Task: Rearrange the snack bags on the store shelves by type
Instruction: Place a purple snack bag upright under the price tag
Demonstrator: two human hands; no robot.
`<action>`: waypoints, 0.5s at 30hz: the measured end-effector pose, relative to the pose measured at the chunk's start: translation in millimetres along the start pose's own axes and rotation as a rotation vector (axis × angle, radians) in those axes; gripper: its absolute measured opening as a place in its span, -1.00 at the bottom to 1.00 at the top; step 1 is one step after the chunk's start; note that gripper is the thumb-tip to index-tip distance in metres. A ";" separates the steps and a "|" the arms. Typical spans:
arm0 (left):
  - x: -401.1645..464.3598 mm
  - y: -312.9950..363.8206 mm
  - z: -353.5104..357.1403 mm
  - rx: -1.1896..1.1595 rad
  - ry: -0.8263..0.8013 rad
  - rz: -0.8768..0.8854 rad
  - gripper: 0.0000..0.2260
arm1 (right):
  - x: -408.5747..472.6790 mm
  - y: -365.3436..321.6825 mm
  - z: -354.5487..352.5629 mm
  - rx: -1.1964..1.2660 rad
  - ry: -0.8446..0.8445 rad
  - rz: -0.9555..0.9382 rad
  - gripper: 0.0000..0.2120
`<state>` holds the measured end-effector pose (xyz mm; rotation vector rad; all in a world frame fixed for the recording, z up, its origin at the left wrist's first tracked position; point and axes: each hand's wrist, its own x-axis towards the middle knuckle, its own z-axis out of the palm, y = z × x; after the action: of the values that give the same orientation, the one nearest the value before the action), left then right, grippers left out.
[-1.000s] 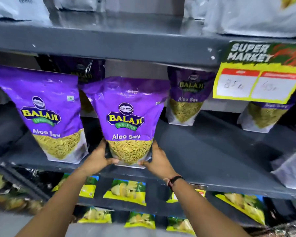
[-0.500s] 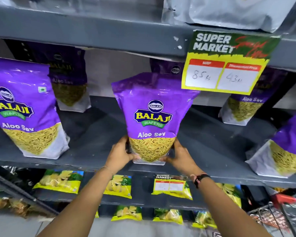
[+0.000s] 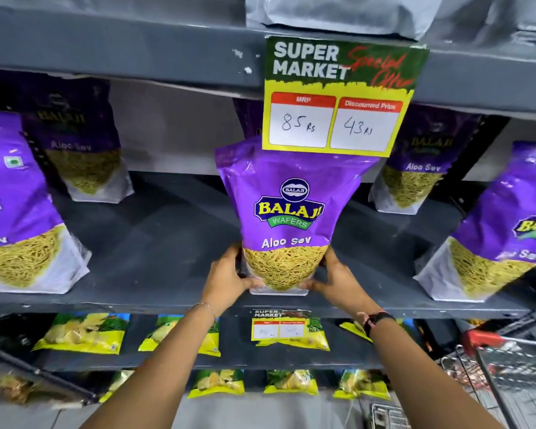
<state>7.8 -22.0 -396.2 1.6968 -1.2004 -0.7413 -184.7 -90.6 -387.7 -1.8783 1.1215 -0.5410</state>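
Both hands, left hand (image 3: 226,275) and right hand (image 3: 338,278), grip the Aloo Sev bag (image 3: 288,218), now shifted rightward to beneath the twelve o'clock price card (image 3: 338,97), likely closing a gap.

Dark grey metal shelving fills the scene. The middle shelf (image 3: 174,243) is the landmark: a matte, scuffed deck with a pale grey back panel (image 3: 174,131) rising behind it. Above it runs the front edge of the upper shelf (image 3: 121,54), its paint chipped in small white flecks. From that edge hangs a price card (image 3: 338,97), green and yellow, with two white handwritten boxes. Below the middle shelf sits a lower shelf (image 3: 239,357) carrying a smaller price card (image 3: 279,325). Below and right of the middle shelf stands a wire trolley (image 3: 508,366) with a red handle. Light is even and dim, brighter toward the front edge.
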 end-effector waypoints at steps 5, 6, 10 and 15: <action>-1.9 2.3 -1.7 0.030 -0.015 0.013 -0.46 | -0.8 -1.0 1.3 -0.009 -0.002 -0.003 -0.33; -2.2 2.6 -2.5 0.031 -0.016 0.015 -0.47 | -0.9 -1.6 1.9 -0.014 -0.005 -0.004 -0.33; -5.1 5.4 -4.3 0.027 -0.021 0.018 -0.47 | -1.0 -4.1 4.1 -0.010 -0.022 -0.001 -0.34; -7.0 -1.0 -5.0 0.080 -0.107 0.008 -0.30 | -5.9 -9.3 -1.1 -0.007 -0.027 -0.030 -0.20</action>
<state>10.1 -13.7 -395.3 1.7350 -1.3252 -0.7968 -183.9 -83.9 -378.9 -1.9055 1.0805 -0.5274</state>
